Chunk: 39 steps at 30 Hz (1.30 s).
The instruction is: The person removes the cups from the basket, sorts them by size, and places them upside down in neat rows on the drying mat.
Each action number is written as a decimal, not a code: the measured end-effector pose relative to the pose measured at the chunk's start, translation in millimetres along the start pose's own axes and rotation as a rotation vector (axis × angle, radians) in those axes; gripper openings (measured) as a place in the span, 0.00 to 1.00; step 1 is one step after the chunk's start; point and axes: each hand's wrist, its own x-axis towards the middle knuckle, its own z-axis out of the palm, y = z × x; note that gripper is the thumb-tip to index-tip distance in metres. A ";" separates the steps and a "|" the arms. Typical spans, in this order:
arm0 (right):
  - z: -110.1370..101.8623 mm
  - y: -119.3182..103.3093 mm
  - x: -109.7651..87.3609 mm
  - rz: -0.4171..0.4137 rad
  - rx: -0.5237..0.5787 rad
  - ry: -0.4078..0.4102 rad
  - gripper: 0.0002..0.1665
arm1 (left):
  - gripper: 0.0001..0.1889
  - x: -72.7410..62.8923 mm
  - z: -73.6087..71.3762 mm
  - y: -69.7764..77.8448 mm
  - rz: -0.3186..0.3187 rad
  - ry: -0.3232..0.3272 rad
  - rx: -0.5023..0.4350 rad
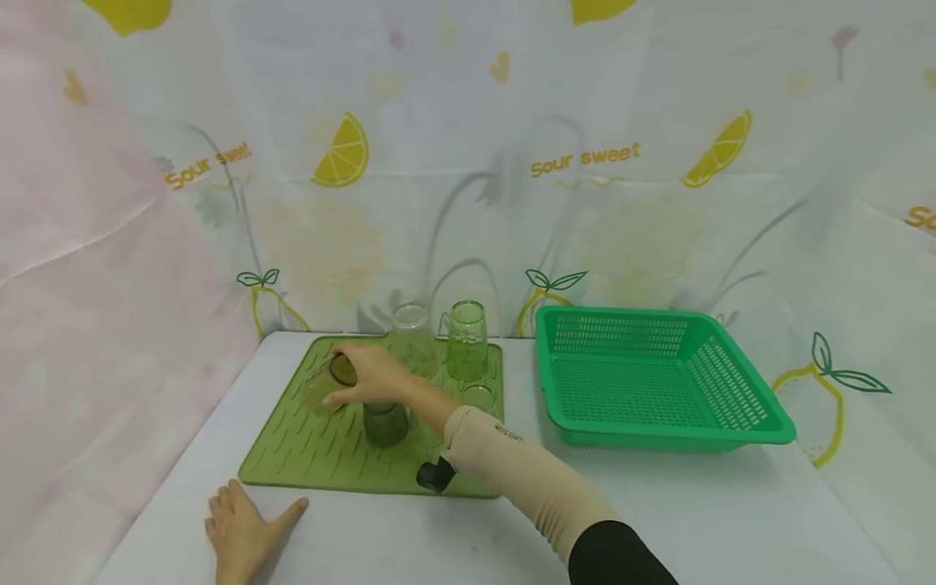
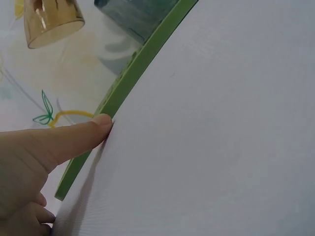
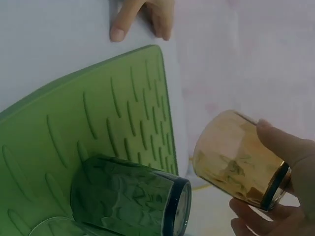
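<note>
My right hand (image 1: 376,375) grips an amber glass (image 3: 236,160) near its base, thumb on one side and fingers on the other. The glass is tilted, its rim turned down and away from the palm, over the left part of the green drying mat (image 1: 314,455). Close beside it a dark green glass (image 3: 130,194) stands upside down on the mat, partly behind my wrist in the head view. My left hand (image 1: 244,528) rests on the white table by the mat's front left corner, fingers spread, with the thumb tip close to the mat's edge.
Toward the back of the mat stand a tall clear glass (image 1: 414,345) and a light green glass (image 1: 468,349). Another clear glass (image 1: 478,398) is partly hidden by my right forearm. A green plastic basket (image 1: 665,435) sits to the right. Patterned cloth hangs behind.
</note>
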 end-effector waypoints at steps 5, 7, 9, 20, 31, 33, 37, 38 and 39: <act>13.1 -2.8 11.4 0.071 -0.188 -0.110 0.47 | 0.63 5.3 -2.0 -3.3 0.016 -0.005 0.024; 18.0 -3.3 13.6 0.089 -0.254 -0.141 0.48 | 0.63 8.1 -2.5 -4.3 0.019 -0.016 0.032; 22.9 -3.1 14.9 0.104 -0.301 -0.162 0.49 | 0.63 11.7 -3.1 -4.7 0.012 -0.033 0.040; 48.4 -2.9 15.1 0.155 -0.407 -0.217 0.44 | 0.65 29.3 -5.3 -8.7 0.021 -0.095 0.081; 62.9 2.0 10.9 0.227 -0.413 -0.191 0.48 | 0.64 30.1 -2.9 -8.3 0.024 -0.077 0.078; 64.9 2.5 10.3 0.230 -0.404 -0.186 0.48 | 0.64 29.4 -2.8 -9.1 0.021 -0.078 0.078; 65.1 4.1 8.3 0.204 -0.392 -0.173 0.49 | 0.64 29.1 -2.6 -10.0 0.021 -0.073 0.075; 64.3 4.7 7.6 0.194 -0.384 -0.171 0.49 | 0.64 29.0 -2.6 -10.1 0.020 -0.073 0.077; 62.8 5.0 6.6 0.185 -0.370 -0.168 0.49 | 0.64 28.9 -2.6 -10.3 0.019 -0.072 0.080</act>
